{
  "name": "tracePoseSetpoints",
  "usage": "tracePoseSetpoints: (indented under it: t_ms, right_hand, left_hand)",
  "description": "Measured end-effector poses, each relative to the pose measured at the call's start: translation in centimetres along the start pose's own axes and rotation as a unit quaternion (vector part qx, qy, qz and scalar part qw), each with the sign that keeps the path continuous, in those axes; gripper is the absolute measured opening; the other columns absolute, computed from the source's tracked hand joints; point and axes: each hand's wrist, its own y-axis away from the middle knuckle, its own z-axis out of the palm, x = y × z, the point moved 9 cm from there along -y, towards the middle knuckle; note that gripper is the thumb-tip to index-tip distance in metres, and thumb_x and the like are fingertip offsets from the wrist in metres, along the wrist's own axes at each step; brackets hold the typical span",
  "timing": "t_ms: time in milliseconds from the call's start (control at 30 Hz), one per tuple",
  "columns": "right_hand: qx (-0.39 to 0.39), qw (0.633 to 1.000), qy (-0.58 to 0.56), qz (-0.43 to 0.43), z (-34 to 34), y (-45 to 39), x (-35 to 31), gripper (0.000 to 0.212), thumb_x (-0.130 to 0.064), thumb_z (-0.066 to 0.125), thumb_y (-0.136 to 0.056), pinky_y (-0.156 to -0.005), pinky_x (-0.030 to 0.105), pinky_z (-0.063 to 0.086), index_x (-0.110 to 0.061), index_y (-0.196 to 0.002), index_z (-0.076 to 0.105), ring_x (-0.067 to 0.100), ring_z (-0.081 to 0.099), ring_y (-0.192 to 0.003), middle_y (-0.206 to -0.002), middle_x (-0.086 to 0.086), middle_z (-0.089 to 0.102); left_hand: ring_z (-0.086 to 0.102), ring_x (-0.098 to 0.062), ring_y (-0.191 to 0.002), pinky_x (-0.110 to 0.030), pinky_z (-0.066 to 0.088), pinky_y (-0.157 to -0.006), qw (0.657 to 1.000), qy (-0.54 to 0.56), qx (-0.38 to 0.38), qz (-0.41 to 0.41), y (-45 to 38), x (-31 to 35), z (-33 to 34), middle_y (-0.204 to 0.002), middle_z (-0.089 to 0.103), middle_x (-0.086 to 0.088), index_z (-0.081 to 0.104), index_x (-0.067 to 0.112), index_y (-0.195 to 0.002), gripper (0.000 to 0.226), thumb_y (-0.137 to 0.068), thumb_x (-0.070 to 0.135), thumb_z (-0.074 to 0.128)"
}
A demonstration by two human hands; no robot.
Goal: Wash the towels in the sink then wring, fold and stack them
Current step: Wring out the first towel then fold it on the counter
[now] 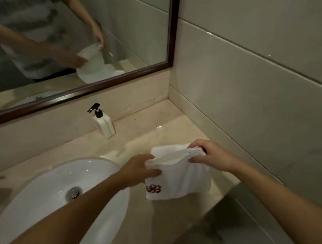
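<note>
Bathroom (sink (45, 190), mirror (173, 23))

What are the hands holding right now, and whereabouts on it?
Both hold the white towel by its top edge: left hand at the left corner, right hand pinching the right corner.

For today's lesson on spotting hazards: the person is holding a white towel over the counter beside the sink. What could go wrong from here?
1. The towel hangs near the front edge of the counter; if the left hand or right hand loses its pinch, it might drop to the floor.
2. The counter looks wet, so a folded towel laid there may soak up water.
3. A wide arm swing could knock the soap bottle.
</note>
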Motion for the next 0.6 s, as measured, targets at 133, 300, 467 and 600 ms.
tracePoseSetpoints:
  t_ms: [133,300,467,600]
  right_hand:
    - [0.113,0.967,-0.197,0.117,0.5,-2.1,3.6,0.031,-0.013,0.077,-0.086,-0.073,0.022,0.051,-0.01,-0.115,0.066,0.017,0.062,-0.09,-0.102,0.002,0.065]
    - [0.21,0.92,-0.255,0.21,1.7,-4.3,7.9,0.056,-0.019,0.074,-0.089,-0.085,0.029,0.048,-0.013,-0.139,0.05,0.024,0.06,-0.105,-0.121,0.008,0.058]
    - [0.177,0.916,-0.206,0.295,4.5,-4.5,11.2,0.076,-0.031,0.076,-0.087,-0.099,0.034,0.044,-0.007,-0.147,0.037,0.029,0.054,-0.123,-0.139,0.009,0.052]
    - [0.194,0.906,-0.193,0.324,6.9,-3.3,12.1,0.076,-0.044,0.078,-0.082,-0.096,0.033,0.046,-0.008,-0.141,0.046,0.03,0.058,-0.119,-0.131,0.009,0.058]
  left_hand:
    - [0.07,-0.02,-0.091,-0.038,0.06,-0.077,0.979,0.15,0.121,-0.061,-2.2,-3.2,-1.0,-0.102,0.071,-0.003,0.063,0.017,-0.113,0.042,-0.078,0.032,0.08]
    - [0.07,-0.018,-0.088,-0.043,0.059,-0.083,0.949,0.216,0.195,-0.119,-6.6,-4.9,-0.4,-0.098,0.073,-0.001,0.069,0.016,-0.107,0.041,-0.077,0.042,0.079]
    - [0.063,-0.017,-0.091,-0.026,0.051,-0.07,0.961,0.138,0.17,-0.167,-9.8,-6.5,1.1,-0.109,0.067,-0.003,0.064,0.015,-0.113,0.037,-0.085,0.038,0.071]
    - [0.053,-0.029,-0.111,-0.035,0.044,-0.091,0.962,-0.12,0.218,-0.117,-10.0,-6.4,0.5,-0.124,0.056,-0.01,0.062,0.02,-0.125,0.042,-0.088,0.039,0.064]
